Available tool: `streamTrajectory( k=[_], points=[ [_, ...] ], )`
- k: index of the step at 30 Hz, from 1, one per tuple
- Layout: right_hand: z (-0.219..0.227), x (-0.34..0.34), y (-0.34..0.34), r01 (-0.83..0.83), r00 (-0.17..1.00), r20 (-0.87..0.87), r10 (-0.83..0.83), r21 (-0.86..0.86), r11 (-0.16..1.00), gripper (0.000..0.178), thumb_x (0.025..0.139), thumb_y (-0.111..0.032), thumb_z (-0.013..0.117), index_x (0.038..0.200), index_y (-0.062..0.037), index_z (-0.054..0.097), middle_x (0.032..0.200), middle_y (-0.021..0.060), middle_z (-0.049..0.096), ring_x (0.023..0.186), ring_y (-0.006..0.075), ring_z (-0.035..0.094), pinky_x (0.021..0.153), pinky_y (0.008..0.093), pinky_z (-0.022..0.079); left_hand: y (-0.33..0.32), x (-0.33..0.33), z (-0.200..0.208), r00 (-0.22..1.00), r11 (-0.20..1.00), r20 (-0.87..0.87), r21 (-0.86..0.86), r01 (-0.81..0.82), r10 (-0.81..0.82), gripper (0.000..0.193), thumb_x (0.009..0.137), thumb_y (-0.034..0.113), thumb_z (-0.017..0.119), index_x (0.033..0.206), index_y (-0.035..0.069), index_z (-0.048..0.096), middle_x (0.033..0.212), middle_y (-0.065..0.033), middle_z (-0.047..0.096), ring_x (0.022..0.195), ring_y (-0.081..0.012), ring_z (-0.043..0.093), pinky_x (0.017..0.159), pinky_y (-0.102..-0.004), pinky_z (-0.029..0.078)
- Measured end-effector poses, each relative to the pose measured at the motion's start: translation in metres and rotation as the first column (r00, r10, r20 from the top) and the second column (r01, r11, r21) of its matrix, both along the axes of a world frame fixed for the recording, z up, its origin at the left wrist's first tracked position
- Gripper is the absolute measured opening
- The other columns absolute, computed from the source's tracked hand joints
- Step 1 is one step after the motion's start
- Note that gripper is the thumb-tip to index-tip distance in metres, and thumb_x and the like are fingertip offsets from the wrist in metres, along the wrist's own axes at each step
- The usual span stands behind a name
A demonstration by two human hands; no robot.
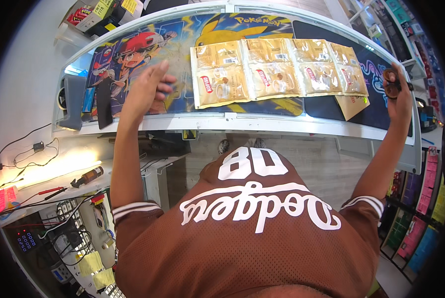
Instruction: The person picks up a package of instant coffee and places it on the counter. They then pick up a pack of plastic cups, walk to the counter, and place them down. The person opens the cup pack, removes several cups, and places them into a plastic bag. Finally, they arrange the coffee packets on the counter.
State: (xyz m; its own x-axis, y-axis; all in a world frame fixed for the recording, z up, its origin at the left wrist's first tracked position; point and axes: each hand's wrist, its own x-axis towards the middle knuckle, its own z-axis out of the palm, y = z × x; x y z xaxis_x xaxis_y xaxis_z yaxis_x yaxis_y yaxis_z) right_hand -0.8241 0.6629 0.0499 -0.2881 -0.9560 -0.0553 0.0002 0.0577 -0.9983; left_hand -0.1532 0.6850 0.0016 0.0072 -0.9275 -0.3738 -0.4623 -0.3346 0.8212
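From the head view, I see my left hand (pixel 150 92) raised over the glass counter (pixel 222 121), fingers loosely extended and close together, holding nothing that I can make out; something blue shows just behind the fingertips, but I cannot tell what it is. Just to the right of that hand lie the gold sachets (pixel 277 72), set out flat in two neat rows on the printed play mat (pixel 133 54), edges touching. By my judgement the laying-out is largely done: the rows look full and even. A brown envelope (pixel 352 105) sits just below the right end of the rows, partly tucked under them.

My right hand (pixel 396 92) is well apart, out at the far right end of the counter, fingers curled round a small dark round object (pixel 391 82). I judge that this piece has yet to be placed or dealt with.

The round object is too small and too close to the bent rim to identify. The lower counter is hidden behind my brown shirt (pixel 252 233).
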Motion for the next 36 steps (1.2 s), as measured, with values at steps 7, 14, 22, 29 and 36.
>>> streamTrajectory(
  k=[7,14,22,29,36],
  points=[
    [-0.030,0.176,0.075,-0.215,0.869,0.429,0.248,-0.124,0.969,0.058,0.100,-0.005,0.057,0.155,0.0066,0.040,0.155,0.0280,0.049,0.140,0.0431,0.055,0.101,0.0446,0.061,-0.032,-0.087,-0.009,0.718,0.933,0.692,-0.208,0.295,-0.072,0.094,0.082,0.072,0.078,0.132,-0.006,0.061,0.115,-0.0211,0.071,0.110,-0.0325,0.071,0.097,-0.0447,0.053],
    [-0.057,0.231,0.123,-0.291,0.562,0.742,0.366,-0.238,0.927,0.079,0.100,-0.011,0.054,0.168,0.0017,0.013,0.169,0.0337,0.021,0.152,0.0383,0.042,0.098,0.0349,0.063,-0.024,-0.103,-0.026,0.990,0.948,0.112,-0.296,0.120,-0.090,0.071,0.090,0.047,0.083,0.129,-0.007,0.059,0.122,-0.0218,0.070,0.111,-0.0304,0.072,0.094,-0.0414,0.056],
    [-0.058,0.275,0.151,-0.513,0.720,0.572,0.393,0.057,0.856,0.048,0.113,-0.040,0.046,0.141,-0.0007,0.051,0.098,0.0142,0.070,0.074,0.0154,0.068,0.054,0.0213,0.049,0.007,-0.115,-0.023,0.826,0.998,-0.563,0.066,0.014,0.026,0.057,0.101,0.034,0.074,0.140,-0.004,0.057,0.130,-0.0134,0.069,0.114,-0.0171,0.069,0.099,-0.0314,0.055],
    [-0.041,0.268,0.026,-0.241,0.947,0.154,0.283,-0.248,0.938,0.022,0.109,-0.029,0.061,0.114,-0.0071,0.063,0.095,0.0023,0.064,0.086,0.0100,0.063,0.075,0.0269,0.048,-0.045,-0.085,-0.017,0.938,0.995,-0.333,-0.027,0.091,-0.095,0.052,0.102,0.049,0.069,0.117,0.000,0.071,0.104,-0.0047,0.075,0.091,-0.0094,0.068,0.081,-0.0272,0.052],
    [-0.117,0.386,-0.123,-0.190,0.399,-0.847,-0.352,-0.452,0.871,0.032,0.092,-0.012,0.057,0.124,-0.0076,0.057,0.119,0.0197,0.057,0.108,0.0397,0.059,0.091,0.0553,0.046,-0.052,-0.082,-0.028,0.992,0.975,0.051,-0.188,0.121,-0.113,0.054,0.105,0.052,0.062,0.111,0.000,0.075,0.094,-0.0068,0.076,0.081,-0.0116,0.066,0.076,-0.0290,0.050]
  ],
)
